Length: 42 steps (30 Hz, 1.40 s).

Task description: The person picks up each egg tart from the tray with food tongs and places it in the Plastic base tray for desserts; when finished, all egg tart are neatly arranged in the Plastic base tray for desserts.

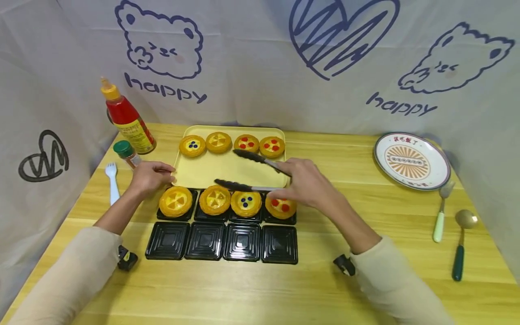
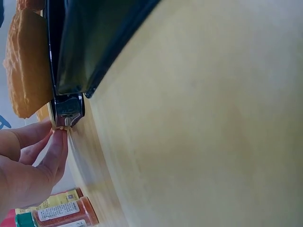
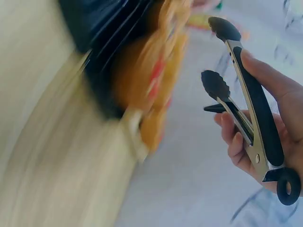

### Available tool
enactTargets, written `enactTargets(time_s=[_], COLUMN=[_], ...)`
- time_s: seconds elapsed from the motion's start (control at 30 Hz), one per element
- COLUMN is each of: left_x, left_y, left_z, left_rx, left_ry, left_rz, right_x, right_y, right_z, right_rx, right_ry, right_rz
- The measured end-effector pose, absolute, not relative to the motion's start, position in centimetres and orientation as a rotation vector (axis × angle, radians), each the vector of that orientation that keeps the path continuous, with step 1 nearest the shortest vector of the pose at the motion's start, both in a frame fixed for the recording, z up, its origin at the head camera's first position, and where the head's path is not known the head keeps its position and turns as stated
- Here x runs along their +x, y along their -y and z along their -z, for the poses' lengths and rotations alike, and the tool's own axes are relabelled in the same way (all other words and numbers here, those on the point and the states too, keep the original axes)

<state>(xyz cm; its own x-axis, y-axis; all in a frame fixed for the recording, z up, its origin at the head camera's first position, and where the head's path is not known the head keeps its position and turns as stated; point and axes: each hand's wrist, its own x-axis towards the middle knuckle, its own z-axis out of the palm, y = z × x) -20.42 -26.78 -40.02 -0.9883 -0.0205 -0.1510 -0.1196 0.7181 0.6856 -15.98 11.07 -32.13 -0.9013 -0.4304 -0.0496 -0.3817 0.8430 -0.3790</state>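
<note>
My left hand (image 1: 149, 177) pinches the left edge of a pale yellow tray (image 1: 211, 174) between thumb and fingers. In my right hand (image 1: 302, 183) is a pair of tongs (image 3: 253, 104) with black tips, held spread above the tray with nothing between the tips. Several round tarts stand along the tray's back: a blueberry tart (image 1: 192, 146), a yellow-fruit tart (image 1: 218, 142) and two with red pieces. In front, several tarts sit on black square trays, among them a yellow-fruit tart (image 1: 175, 201) and a red-topped tart (image 1: 280, 208) partly behind my right hand.
A nearer row of black square trays (image 1: 167, 240) holds nothing. At left stand a red sauce bottle (image 1: 132, 122), a green-capped spice jar (image 1: 127, 153) and a pale blue fork (image 1: 113, 183). To the right lie a plate (image 1: 383, 158), a green-handled fork (image 1: 438, 225) and a spoon (image 1: 458, 262).
</note>
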Motion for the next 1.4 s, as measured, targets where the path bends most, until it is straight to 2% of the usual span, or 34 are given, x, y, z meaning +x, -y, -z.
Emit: enactTargets(time_s=[0.27, 0.57, 0.77, 1.0, 1.4], left_x=[-20.4, -20.2, -20.1, -20.2, -20.4], left_y=[26.9, 26.7, 26.6, 26.5, 26.7], left_z=[40.1, 40.1, 40.1, 40.0, 40.3], left_rx=[-0.121, -0.127, -0.122, -0.114, -0.111], left_ry=[-2.787, -2.773, -2.778, -2.793, -2.791], left_rz=[-1.131, -1.149, -1.143, -1.125, -1.129], right_x=[-19.4, -21.3, -21.2, -18.5, -9.0], right_y=[-16.8, -17.2, -17.5, -19.4, -22.9], right_z=[34.0, 35.8, 36.2, 34.8, 32.3], right_rx=[-0.377, -0.250, -0.206, -0.376, -0.697], right_ry=[-2.992, -2.966, -2.954, -3.040, -3.059], right_rz=[0.590, 0.572, 0.605, 0.598, 0.540])
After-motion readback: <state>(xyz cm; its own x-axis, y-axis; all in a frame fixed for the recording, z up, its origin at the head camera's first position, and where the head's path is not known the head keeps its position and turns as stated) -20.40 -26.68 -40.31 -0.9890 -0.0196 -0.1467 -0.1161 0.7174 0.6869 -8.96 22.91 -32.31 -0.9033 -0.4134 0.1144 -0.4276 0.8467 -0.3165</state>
